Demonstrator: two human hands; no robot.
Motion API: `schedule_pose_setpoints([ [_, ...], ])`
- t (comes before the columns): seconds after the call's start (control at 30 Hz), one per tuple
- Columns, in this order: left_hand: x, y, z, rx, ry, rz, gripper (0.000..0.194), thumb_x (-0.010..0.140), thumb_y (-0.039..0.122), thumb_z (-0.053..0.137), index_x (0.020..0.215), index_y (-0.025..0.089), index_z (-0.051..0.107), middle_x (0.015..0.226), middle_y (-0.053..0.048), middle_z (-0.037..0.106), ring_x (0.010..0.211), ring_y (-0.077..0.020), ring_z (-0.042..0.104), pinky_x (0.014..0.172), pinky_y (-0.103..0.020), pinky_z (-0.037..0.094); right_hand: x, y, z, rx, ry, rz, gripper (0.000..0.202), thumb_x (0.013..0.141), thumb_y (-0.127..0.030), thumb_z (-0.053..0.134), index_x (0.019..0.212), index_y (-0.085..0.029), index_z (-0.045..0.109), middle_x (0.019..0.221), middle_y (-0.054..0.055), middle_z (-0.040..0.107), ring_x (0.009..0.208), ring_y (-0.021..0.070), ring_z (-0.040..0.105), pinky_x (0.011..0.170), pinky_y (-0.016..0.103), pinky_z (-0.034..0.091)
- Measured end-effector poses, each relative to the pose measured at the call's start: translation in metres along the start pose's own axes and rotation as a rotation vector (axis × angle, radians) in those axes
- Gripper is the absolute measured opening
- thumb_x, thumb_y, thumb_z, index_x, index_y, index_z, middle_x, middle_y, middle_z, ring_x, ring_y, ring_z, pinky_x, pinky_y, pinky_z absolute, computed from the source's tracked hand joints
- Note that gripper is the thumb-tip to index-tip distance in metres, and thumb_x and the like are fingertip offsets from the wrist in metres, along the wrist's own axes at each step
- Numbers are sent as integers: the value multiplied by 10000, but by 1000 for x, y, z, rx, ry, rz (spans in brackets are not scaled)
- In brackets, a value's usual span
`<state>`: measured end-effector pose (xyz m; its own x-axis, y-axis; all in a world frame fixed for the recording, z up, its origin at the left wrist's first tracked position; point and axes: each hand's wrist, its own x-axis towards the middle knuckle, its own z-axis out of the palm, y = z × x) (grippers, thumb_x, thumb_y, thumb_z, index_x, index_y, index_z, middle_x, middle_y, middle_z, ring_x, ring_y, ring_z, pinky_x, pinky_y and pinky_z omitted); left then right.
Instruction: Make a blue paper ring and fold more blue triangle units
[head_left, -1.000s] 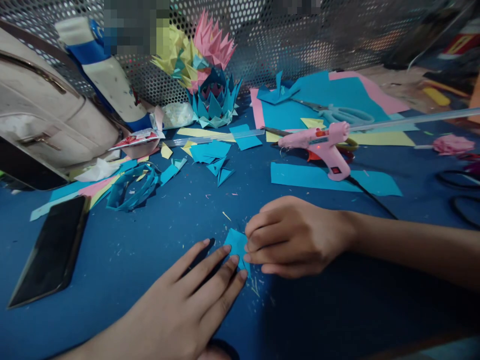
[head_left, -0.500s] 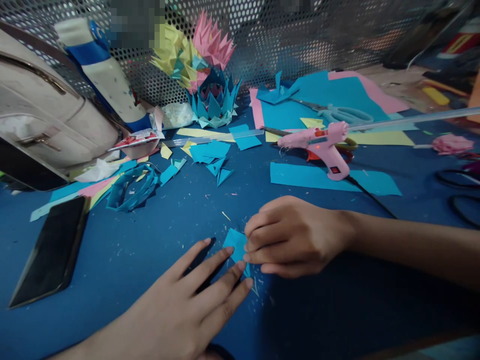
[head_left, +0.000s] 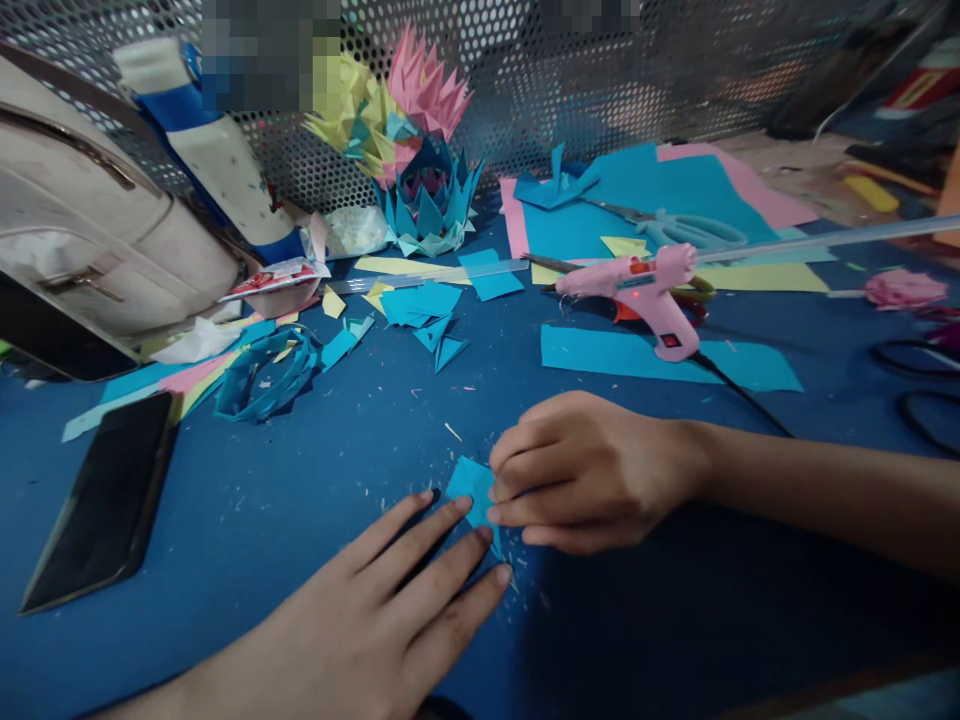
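A small piece of blue paper (head_left: 471, 482), partly folded, lies flat on the dark blue tabletop between my hands. My left hand (head_left: 405, 590) is spread out, its fingertips resting on the paper's lower left edge and on the table. Curled over the paper's right edge, my right hand (head_left: 592, 475) has its fingers drawn together and pinches that side. Its thumb and part of the paper are hidden under the fingers. Several folded blue paper pieces (head_left: 421, 303) lie just beyond.
A pink glue gun (head_left: 637, 285) rests behind my right hand, near a blue paper strip (head_left: 585, 350). Scissors (head_left: 690, 228) lie on coloured sheets. At left are a phone (head_left: 105, 500), a blue paper ring (head_left: 266, 375), a bottle (head_left: 217, 160) and a bag (head_left: 112, 230). Paper flowers (head_left: 427, 80) stand behind.
My left hand has slid slightly to the right and down along the paper's edge. My right hand and the paper stay nearly where they were.
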<state>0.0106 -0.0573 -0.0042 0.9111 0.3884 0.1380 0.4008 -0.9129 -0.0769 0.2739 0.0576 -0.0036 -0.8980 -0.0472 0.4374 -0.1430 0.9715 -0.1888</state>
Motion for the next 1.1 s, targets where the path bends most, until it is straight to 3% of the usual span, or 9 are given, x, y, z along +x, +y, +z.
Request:
schedule_pose_setpoints([
  [0.2, 2, -5, -12, -42, -12, -36, 705, 1026, 615, 297, 1435, 77, 497, 1450, -117, 543, 1401, -263, 423, 1172, -356, 357, 1, 0, -1, 8, 19, -6, 251, 1024, -280, 468, 1038, -157, 686, 886, 35, 713, 911, 157, 660, 750, 310, 518],
  [0.47, 3, -7, -10, -36, -16, -23, 725, 1027, 625, 238, 1429, 83, 503, 1435, -97, 565, 1383, -257, 459, 1163, -361, 365, 0, 1, -1, 14, 12, -8, 253, 1023, -282, 467, 1049, -158, 686, 905, 40, 701, 933, 158, 647, 767, 307, 513],
  [0.87, 5, -11, -10, -33, -53, 35, 721, 1026, 639, 270, 1422, 88, 516, 1392, -51, 608, 1351, -276, 487, 1254, -443, 78, 1, 1, 0, 11, 9, -17, 252, 1023, -270, 461, 1042, -150, 682, 879, 42, 703, 928, 169, 649, 755, 320, 500],
  [1.1, 7, -11, -9, -34, -16, 35, 683, 1068, 554, 162, 1429, 91, 511, 1420, -50, 585, 1358, -278, 476, 1250, -459, 54, 0, 0, -1, 17, -18, -1, 271, 1036, -276, 426, 1065, -164, 672, 894, 46, 701, 940, 163, 648, 778, 316, 520],
])
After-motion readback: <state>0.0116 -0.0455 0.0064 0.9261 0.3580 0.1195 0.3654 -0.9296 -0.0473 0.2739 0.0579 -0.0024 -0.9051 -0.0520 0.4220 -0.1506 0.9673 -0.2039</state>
